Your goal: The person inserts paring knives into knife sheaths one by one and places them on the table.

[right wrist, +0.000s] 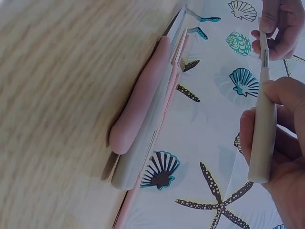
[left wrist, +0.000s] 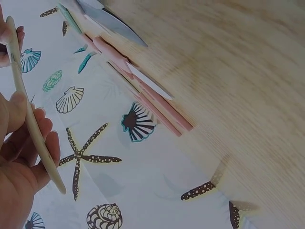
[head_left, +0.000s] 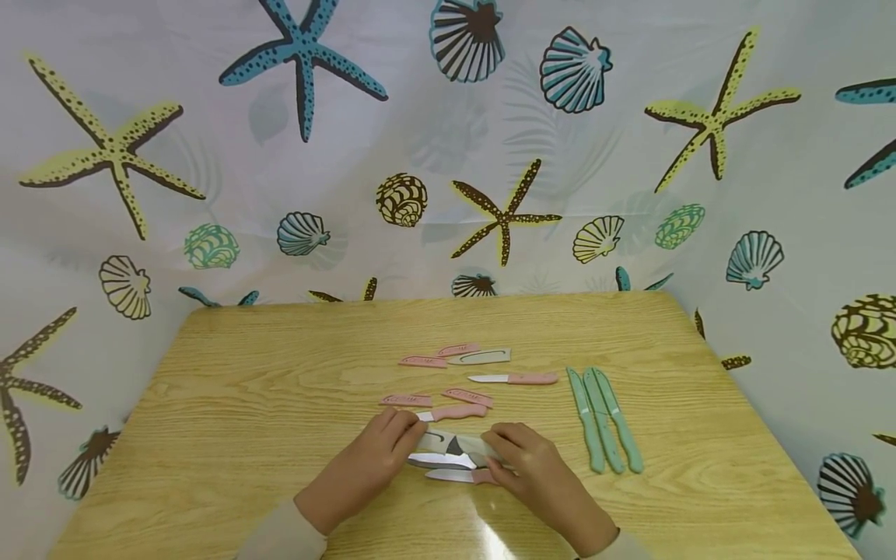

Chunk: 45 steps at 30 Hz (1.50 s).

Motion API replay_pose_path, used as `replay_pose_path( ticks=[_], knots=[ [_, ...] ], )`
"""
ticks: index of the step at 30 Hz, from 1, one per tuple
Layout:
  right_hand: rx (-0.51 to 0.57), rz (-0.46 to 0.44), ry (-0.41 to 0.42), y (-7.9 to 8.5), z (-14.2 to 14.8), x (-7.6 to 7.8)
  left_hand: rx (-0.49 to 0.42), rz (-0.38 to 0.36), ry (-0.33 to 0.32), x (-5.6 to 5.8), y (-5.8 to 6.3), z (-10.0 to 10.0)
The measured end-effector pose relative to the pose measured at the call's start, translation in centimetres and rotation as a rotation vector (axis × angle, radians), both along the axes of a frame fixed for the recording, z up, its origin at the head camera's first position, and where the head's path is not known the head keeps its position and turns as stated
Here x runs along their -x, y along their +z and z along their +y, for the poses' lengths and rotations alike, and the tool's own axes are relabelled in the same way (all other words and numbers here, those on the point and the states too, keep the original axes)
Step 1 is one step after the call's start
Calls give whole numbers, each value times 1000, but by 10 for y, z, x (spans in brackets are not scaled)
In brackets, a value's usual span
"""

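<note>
My left hand point(head_left: 367, 464) pinches a cream blade sheath point(left wrist: 35, 129) at its outer end. The cream handle point(right wrist: 263, 133) of a knife is gripped by my right hand point(head_left: 537, 469), and its blade is partly inside the sheath. Both are held level, just above the table. Beneath them lie another cream-handled knife with a broad bare blade point(head_left: 437, 460) and a pink-handled knife point(head_left: 451, 475); my right hand hides their handles in the head view. The right wrist view shows that pink handle point(right wrist: 143, 95) beside the cream one point(right wrist: 138, 157).
Beyond my hands lie two pink knives point(head_left: 533, 379) point(head_left: 462, 411), several pink sheaths point(head_left: 406, 400) and a cream sheath point(head_left: 486, 357). Several green knives point(head_left: 603, 420) stand in a row to the right on the wooden table point(head_left: 280, 358). A patterned cloth point(head_left: 392, 117) surrounds the back and sides.
</note>
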State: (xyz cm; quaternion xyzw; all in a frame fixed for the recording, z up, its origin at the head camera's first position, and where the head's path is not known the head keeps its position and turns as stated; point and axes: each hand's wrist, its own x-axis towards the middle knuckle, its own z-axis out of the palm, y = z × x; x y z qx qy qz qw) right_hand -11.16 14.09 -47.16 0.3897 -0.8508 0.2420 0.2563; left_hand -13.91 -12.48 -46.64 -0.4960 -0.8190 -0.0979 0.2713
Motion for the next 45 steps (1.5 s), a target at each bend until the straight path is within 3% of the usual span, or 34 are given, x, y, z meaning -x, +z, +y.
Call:
replay_pose_path(
  ticks=[6,10,14,18,20,25,32,36,40,45],
  knots=[
    [6,-36,-30,4,1,-3,-10,-16,-27,2,1,2],
    [-5,-75,-56,3,4,-5,44,-41,-45,4,2,2],
    [-84,-103,-136,3,4,-7,92,-61,-56,6,2,4],
    [-153,-123,-197,4,8,-8,15,-124,-100,16,0,8],
    [-167,-138,-223,6,14,-7,-32,-164,-87,22,-1,8],
    [-145,-242,-378,9,45,-6,-102,-218,31,38,-4,-2],
    [-40,-447,-699,12,104,-4,-109,-265,38,51,-11,-15],
    [-30,-577,-849,9,139,0,-88,-297,88,54,-15,-18],
    [-44,-636,-915,2,165,3,-56,-316,112,54,-19,-19],
    [-63,-725,-924,-2,179,4,-45,-321,103,55,-22,-18]
  ],
)
